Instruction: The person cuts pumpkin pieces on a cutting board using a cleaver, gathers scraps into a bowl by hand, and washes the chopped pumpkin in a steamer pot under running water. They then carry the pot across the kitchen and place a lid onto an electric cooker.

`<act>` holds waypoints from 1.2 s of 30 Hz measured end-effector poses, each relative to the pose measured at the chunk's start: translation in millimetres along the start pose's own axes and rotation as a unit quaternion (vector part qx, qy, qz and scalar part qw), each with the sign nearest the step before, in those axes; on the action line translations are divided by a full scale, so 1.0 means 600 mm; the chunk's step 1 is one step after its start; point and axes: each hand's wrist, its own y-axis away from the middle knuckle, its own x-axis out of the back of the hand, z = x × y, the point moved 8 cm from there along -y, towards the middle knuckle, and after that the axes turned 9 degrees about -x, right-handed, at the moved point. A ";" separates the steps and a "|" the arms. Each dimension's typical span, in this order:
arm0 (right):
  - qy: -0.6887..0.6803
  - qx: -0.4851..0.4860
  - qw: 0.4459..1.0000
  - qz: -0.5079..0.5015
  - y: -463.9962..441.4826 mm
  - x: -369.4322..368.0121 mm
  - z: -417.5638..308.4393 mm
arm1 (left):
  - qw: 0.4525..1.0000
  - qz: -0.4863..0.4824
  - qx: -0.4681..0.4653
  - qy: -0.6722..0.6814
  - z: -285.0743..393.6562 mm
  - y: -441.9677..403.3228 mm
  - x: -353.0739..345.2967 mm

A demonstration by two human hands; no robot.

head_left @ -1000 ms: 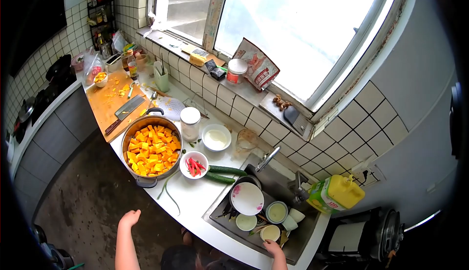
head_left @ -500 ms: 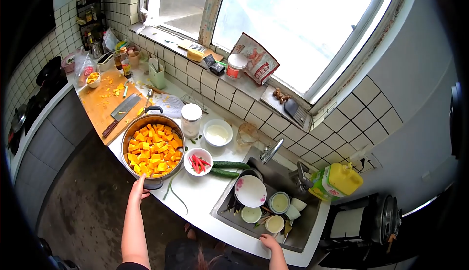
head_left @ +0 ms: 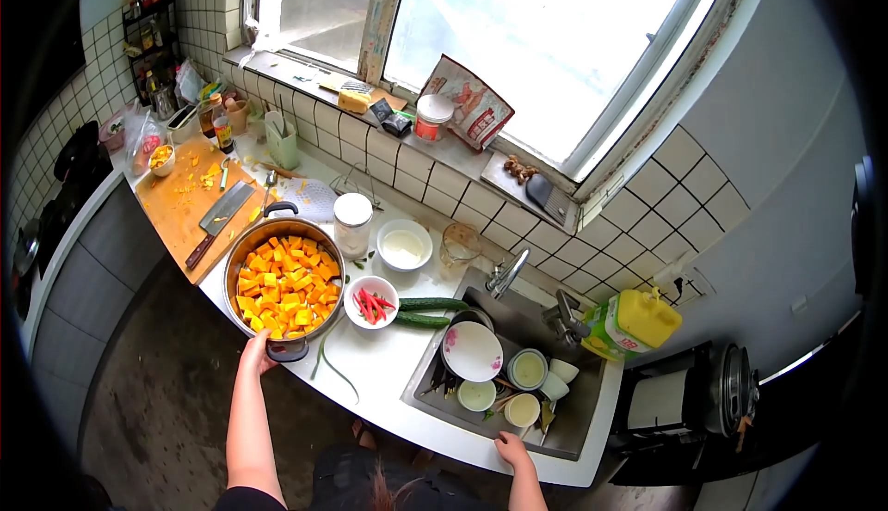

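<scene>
Along the counter (head_left: 375,363), cleaver (head_left: 227,210) on board (head_left: 171,215). Left hand (head_left: 256,351) at the pot's (head_left: 284,225) near handle (head_left: 288,353) — can't tell if grip's closed. Pot's on counter, orange chunks (head_left: 287,284) cut and loaded. Cucumbers (head_left: 433,305) whole, uncut. Dishes (head_left: 474,349) stacked in sink (head_left: 583,395); right hand (head_left: 511,448) at its front edge — grip unclear.

On the white, smooth desk (head_left: 379,372), a round steel pot (head_left: 268,228) containing orange pumpkin cubes (head_left: 289,280) stands right of a rectangular wooden cutting board (head_left: 180,206), which carries a rectangular steel cleaver (head_left: 225,208). Right of the pot sits a round white bowl (head_left: 371,324) with slender red chillies (head_left: 372,305) in it; behind that bowl is a clear cylindrical jar (head_left: 352,233). Two long green cucumbers (head_left: 430,305) lie between the bowl and a rectangular steel sink (head_left: 575,409), right of which stands a yellow plastic jug (head_left: 638,319).
</scene>
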 end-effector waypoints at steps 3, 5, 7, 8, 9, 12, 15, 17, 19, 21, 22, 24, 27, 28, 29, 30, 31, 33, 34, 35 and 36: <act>0.005 0.006 1.000 0.004 -0.001 -0.004 0.002 | 0.998 -0.003 0.020 0.057 -0.021 -0.023 0.002; 0.013 0.012 1.000 0.009 0.003 -0.003 -0.001 | 0.995 -0.006 0.031 0.096 -0.031 -0.031 0.001; 0.008 0.028 0.999 0.026 -0.004 -0.008 0.008 | 0.992 -0.008 0.052 0.118 -0.039 -0.036 0.001; 0.006 0.035 0.999 0.034 0.000 -0.007 0.005 | 0.990 -0.009 0.067 0.122 -0.039 -0.035 -0.001; 0.004 0.034 0.999 0.039 0.003 -0.005 0.005 | 0.989 -0.008 0.083 0.125 -0.041 -0.032 -0.001; 0.042 0.037 0.998 0.038 0.000 -0.008 0.007 | 0.989 -0.029 0.026 0.143 -0.036 -0.047 -0.017; 0.041 0.046 0.997 0.052 -0.015 -0.015 0.030 | 0.987 -0.034 -0.021 0.157 -0.068 -0.115 0.012; 0.027 0.049 0.998 0.036 -0.007 -0.010 0.023 | 0.985 0.014 -0.018 0.168 -0.058 -0.082 0.006; 0.022 0.050 0.998 0.018 0.001 -0.009 0.016 | 0.990 0.007 -0.019 0.143 -0.042 -0.054 -0.008; 0.004 0.066 0.997 0.034 0.012 -0.005 0.008 | 0.987 0.034 -0.009 0.156 -0.043 -0.050 -0.011; 0.003 0.066 0.997 0.028 0.016 -0.003 0.006 | 0.988 0.035 -0.004 0.152 -0.036 -0.040 -0.017; 0.001 0.065 0.998 0.020 0.019 0.001 0.002 | 0.985 0.039 0.006 0.166 -0.026 -0.033 -0.023; 0.024 0.048 0.999 0.006 0.016 0.002 0.004 | 0.981 0.049 0.024 0.188 0.007 0.001 -0.040; 0.027 0.042 0.999 0.003 0.016 0.003 0.005 | 0.979 0.032 0.036 0.196 -0.010 -0.031 -0.019; 0.028 0.036 0.999 0.000 0.016 0.004 0.005 | 0.980 0.030 0.040 0.191 0.003 -0.011 -0.024; 0.029 0.030 0.999 -0.002 0.016 0.003 0.004 | 0.980 0.028 0.020 0.194 0.004 -0.019 -0.017; 0.033 0.034 0.999 -0.003 0.017 0.002 0.001 | 0.980 0.026 -0.001 0.196 0.006 -0.026 -0.009; 0.043 0.040 0.998 -0.004 0.013 0.004 0.005 | 0.976 0.001 -0.024 0.216 0.023 -0.008 -0.019; 0.025 0.047 0.999 -0.005 0.008 0.001 0.015 | 0.973 -0.012 -0.034 0.227 0.032 0.003 -0.026; 0.023 0.054 0.998 -0.006 0.006 0.001 0.016 | 0.971 -0.028 -0.041 0.236 0.038 0.009 -0.028; 0.021 0.060 0.998 -0.008 0.006 0.002 0.018 | 0.968 -0.044 -0.047 0.244 0.044 0.017 -0.028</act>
